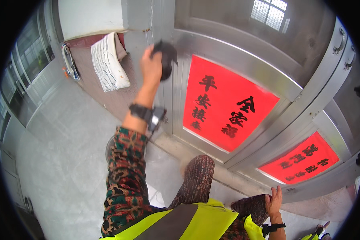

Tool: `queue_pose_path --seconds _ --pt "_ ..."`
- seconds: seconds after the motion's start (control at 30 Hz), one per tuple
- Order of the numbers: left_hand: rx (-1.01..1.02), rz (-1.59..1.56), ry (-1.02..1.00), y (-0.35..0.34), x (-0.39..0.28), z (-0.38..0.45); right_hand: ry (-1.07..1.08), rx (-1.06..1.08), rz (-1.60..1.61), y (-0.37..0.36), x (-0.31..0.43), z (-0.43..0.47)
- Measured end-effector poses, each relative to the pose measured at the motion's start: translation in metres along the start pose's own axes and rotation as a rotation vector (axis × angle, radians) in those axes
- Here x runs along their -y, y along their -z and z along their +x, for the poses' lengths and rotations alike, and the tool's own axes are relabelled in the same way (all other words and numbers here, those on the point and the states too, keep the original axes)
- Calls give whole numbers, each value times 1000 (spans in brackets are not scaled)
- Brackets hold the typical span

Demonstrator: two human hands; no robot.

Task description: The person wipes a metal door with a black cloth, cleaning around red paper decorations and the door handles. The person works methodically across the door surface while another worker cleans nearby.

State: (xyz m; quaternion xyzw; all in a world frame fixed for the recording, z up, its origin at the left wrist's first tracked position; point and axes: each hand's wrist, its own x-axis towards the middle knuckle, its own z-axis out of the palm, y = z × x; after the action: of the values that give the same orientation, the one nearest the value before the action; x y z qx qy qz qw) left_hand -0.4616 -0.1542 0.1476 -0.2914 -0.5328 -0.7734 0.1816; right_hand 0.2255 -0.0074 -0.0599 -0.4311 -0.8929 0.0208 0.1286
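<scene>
My left hand [151, 66] is raised with a black cloth [166, 63] bunched in its fingers. The cloth is against or just in front of the left edge of the metal door [180, 90]; whether they touch I cannot tell. Right of it, a red paper sheet with black brush writing [225, 105] is fixed on the door's lower panel. My right hand [274, 201] is low at the right, fingers apart, beside my patterned trouser knee [253, 207] and near the door's bottom. Dark straps with devices are around both wrists.
A second red sheet [303, 162] is on the neighbouring door leaf. Metal handles [340, 42] stick out at upper right. A striped white cloth [109, 64] hangs on the low wall at left, near a strap-like item [69, 63]. The door sill [180, 153] edges the grey floor [63, 144].
</scene>
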Motion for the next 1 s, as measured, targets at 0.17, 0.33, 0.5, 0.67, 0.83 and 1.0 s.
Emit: queue_pose_path --seconds 0.17,0.33,0.5,0.67,0.83,1.0 --pt "-1 370 -701 -36 7 66 -167 25 103 -26 -21 -3" --pt "19 559 -643 -67 67 9 -187 17 89 -28 -22 -3" --pt "101 780 -623 -33 141 -70 -186 26 81 -29 -20 3" --pt "688 1032 -184 52 184 -163 -120 22 71 -38 -23 9" --pt "159 748 -162 59 163 -138 -173 61 90 -39 -19 19" --pt "-115 535 -647 -3 79 -9 -81 21 131 -35 -11 29"
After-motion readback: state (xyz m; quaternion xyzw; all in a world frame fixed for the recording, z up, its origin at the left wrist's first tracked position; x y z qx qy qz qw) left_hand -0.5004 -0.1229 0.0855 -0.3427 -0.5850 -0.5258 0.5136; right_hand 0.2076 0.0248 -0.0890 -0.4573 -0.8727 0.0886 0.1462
